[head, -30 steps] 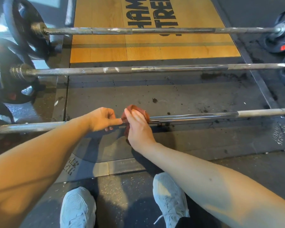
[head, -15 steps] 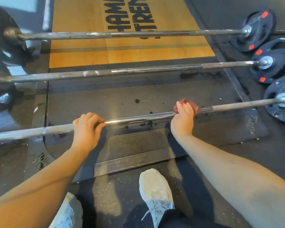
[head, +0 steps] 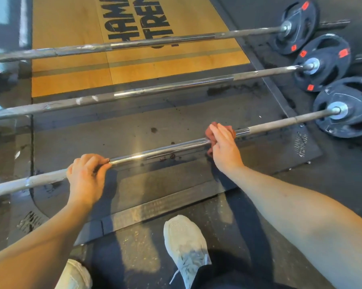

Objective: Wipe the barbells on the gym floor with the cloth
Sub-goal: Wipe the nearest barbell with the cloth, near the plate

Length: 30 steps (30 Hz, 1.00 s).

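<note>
where the nearest barbell (head: 161,150) runs across the head view from low left to upper right, both bare hands sit on its shaft. the left hand (head: 86,174) is curled over the bar at the left, fingers wrapped across the top and closed around the metal, just where the dull grey section meets the shiny middle part. the right hand (head: 223,149) is further right along the same bar, its fingers folded over a reddish-brown cloth (head: 214,130) that is bunched around the shaft; the cloth shows above and left of the fingers, pressed against the bar. between the two hands the shaft gleams with a bright reflection. right of the cloth the bar turns matt grey and ends at a black weight plate (head: 347,109) lying against the dark rubber floor (head: 332,184).

farther off, a second barbell (head: 134,93) and a third barbell (head: 134,43) lie roughly parallel, each with a black plate bearing red marks at the right end. the third one crosses a wooden platform (head: 67,38) printed with large black letters. near the bottom edge, a pale sneaker (head: 184,245) points toward the bar, and part of another shoe (head: 75,274) shows at lower left.
</note>
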{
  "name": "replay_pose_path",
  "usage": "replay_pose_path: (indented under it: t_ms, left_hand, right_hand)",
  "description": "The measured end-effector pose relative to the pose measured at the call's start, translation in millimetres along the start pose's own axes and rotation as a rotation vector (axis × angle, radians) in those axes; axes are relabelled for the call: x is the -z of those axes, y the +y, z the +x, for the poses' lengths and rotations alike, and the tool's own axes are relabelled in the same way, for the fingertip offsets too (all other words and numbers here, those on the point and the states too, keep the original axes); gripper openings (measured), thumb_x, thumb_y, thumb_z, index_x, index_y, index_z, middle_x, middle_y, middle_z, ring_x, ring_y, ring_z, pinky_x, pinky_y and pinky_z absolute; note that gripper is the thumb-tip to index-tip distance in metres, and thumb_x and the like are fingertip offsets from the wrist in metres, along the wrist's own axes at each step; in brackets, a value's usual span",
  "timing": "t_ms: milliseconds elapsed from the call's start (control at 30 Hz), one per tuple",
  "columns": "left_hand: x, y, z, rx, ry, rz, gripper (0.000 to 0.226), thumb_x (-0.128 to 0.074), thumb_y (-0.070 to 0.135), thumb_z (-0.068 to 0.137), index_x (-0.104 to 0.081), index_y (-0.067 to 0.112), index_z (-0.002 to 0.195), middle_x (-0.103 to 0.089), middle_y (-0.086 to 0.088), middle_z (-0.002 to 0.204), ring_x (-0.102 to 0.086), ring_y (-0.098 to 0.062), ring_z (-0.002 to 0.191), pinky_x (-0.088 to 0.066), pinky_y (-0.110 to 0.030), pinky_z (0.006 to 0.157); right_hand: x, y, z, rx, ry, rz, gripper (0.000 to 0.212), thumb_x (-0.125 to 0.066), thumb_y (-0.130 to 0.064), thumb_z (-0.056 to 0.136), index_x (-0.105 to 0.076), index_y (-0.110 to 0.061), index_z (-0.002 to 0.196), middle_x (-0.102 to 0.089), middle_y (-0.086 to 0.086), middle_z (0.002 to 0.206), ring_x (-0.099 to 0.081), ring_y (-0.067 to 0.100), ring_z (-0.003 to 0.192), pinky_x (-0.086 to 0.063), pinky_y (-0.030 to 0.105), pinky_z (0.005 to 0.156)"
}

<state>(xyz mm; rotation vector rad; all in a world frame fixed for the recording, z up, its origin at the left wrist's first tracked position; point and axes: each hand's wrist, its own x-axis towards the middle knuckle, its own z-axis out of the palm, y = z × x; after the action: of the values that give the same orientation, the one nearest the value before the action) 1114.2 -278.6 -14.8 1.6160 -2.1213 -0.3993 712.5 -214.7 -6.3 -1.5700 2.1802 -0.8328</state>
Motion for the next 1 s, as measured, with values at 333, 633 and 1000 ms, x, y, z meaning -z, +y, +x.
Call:
replay_pose_path:
  t_ms: [333, 633, 1000]
  left_hand:
    - [-0.5, -0.6, -2.2, 0.012, -0.009, -0.034, 0.006, -0.070, 0.018, 0.094, -0.069, 0.017, 0.100, -0.062, -0.003, 0.106, -0.049, -0.023, 0.095, -0.035, -0.048, 0.092]
    - [1.6, -1.1, 3.1, 0.030, -0.048, -0.025, 0.006, -0.072, 0.021, 0.093, -0.071, 0.018, 0.098, -0.063, -0.003, 0.105, -0.051, -0.027, 0.095, -0.035, -0.048, 0.088]
    - [0.0, -4.0, 1.2, 0.050, -0.024, -0.127, 0.006, -0.074, 0.022, 0.092, -0.071, 0.022, 0.097, -0.063, 0.002, 0.102, -0.055, -0.023, 0.096, -0.037, -0.043, 0.093]
  right_hand:
    - [-25.8, -29.8, -8.4, -0.129, 0.202, -0.045, 0.049, -0.048, 0.019, 0.085, -0.062, 0.000, 0.128, -0.052, 0.019, 0.138, -0.041, 0.023, 0.134, -0.022, 0.016, 0.118]
    - [-126.1, -176.0, -56.3, 0.211, -0.332, 0.199, 0.059, -0.046, 0.007, 0.100, -0.041, -0.013, 0.156, -0.032, 0.006, 0.163, -0.018, 0.018, 0.154, -0.016, 0.031, 0.123]
    - [-34.3, -51.7, -26.7, -0.124, -0.076, -0.006, 0.060, -0.050, -0.003, 0.104, -0.036, -0.022, 0.159, -0.026, -0.007, 0.167, -0.025, 0.014, 0.153, -0.024, 0.031, 0.123]
